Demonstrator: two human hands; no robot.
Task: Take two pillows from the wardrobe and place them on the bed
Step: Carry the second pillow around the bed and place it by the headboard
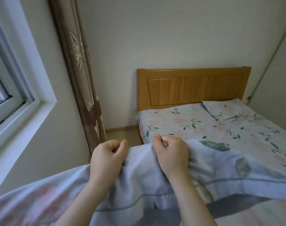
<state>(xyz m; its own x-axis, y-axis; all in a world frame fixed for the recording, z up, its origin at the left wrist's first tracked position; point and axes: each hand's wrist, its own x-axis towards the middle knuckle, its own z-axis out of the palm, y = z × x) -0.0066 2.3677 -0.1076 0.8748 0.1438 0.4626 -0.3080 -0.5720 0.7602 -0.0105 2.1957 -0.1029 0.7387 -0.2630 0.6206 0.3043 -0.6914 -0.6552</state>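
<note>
Your left hand (107, 158) and right hand (171, 153) both clamped the held pillow's (139, 185) top edge; second pillow (228, 111) lay by the headboard (194, 86).

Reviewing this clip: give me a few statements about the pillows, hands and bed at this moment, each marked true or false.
1. Both hands grip the floral pillow held in front. True: left hand and right hand pinch its top edge.
2. No pillow is on the bed yet. False: one pillow already lies by the headboard.
3. The bed has a metal headboard. False: it is wooden.
4. A curtain hangs left of the bed. True.
5. The window is on the right. False: it is on the left.
</note>
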